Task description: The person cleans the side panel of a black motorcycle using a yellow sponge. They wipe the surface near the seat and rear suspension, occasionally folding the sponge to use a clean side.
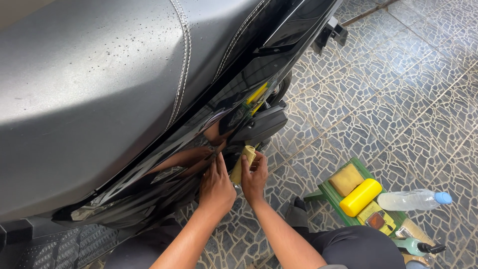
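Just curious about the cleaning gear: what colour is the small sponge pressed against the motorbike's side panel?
Yellow; the sponge shows best in the head view.

Two hands (217, 185) (254, 175), two yellow sponges (242, 164) (346, 179), three bottles (360, 197) (414, 200) (417, 246), one stool (326, 192).

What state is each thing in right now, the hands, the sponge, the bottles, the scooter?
Left hand: pressed flat on the black side panel.
Right hand: shut on the yellow sponge, against the panel.
Seat: speckled with droplets.
Side panel: glossy, mirroring the hands.
Clear bottle: lying down, capped.
Yellow bottle: lying on the green stool.
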